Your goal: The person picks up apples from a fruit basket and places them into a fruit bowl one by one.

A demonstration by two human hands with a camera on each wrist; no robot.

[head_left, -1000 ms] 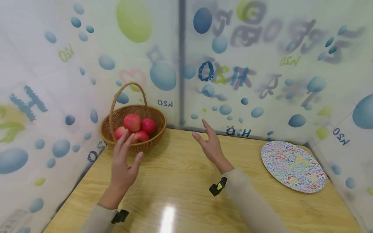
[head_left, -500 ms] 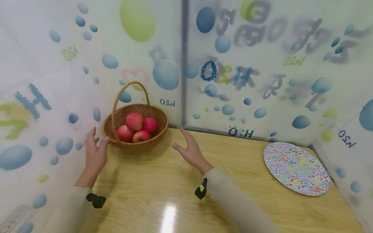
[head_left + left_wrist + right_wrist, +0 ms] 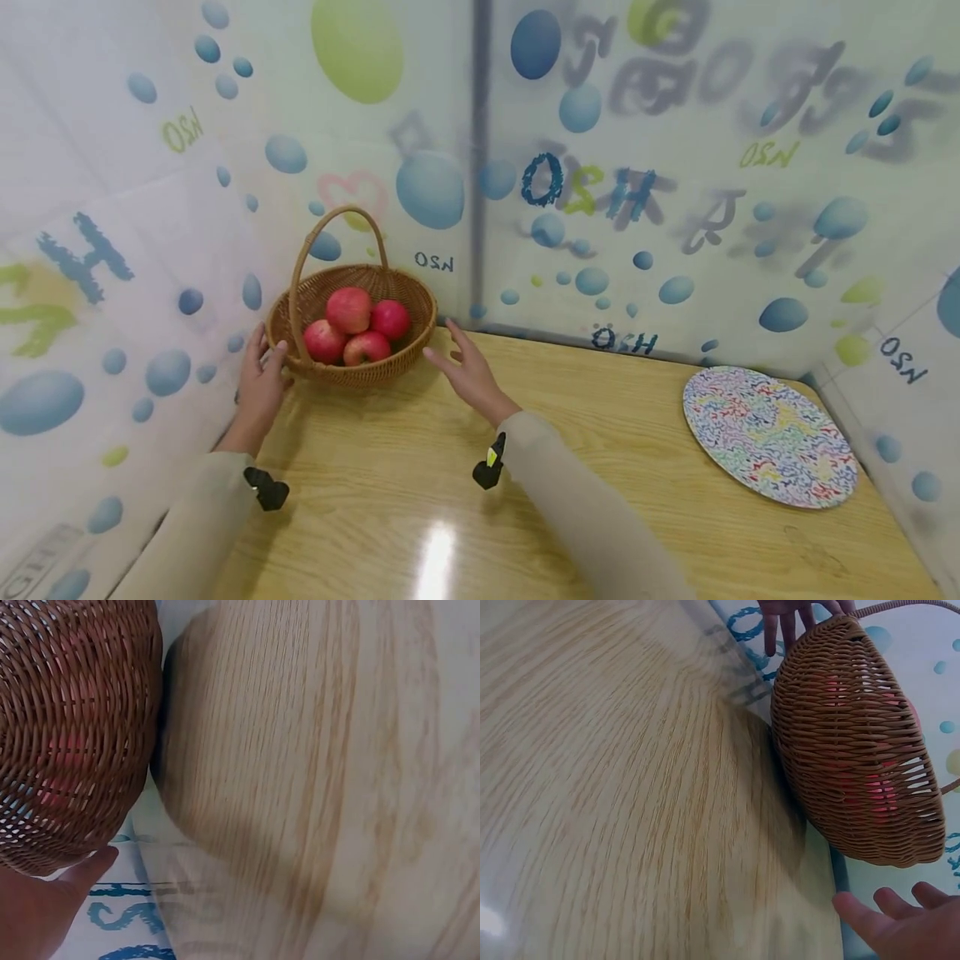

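Observation:
A brown wicker basket [image 3: 356,373] with a tall arched handle stands at the back left of the table. Several red apples [image 3: 348,311] lie in it. At the basket's left end is my left hand [image 3: 260,387], its fingertips right at the rim. The right wrist view shows that hand's fingers [image 3: 789,631] hanging straight beside the weave. My right hand [image 3: 474,379] reaches toward the basket's right end with spread, extended fingers, and a gap shows between them and the wicker in the right wrist view. It holds nothing.
The pale wooden table [image 3: 375,483] meets a patterned wall covering [image 3: 615,275] at the back and on both sides. A round, multicoloured speckled plate [image 3: 768,437] lies at the table's right rear.
My left hand moved out from in front of the apples to the basket's left end, then closed in on the rim. My right hand moved left toward the basket's right end.

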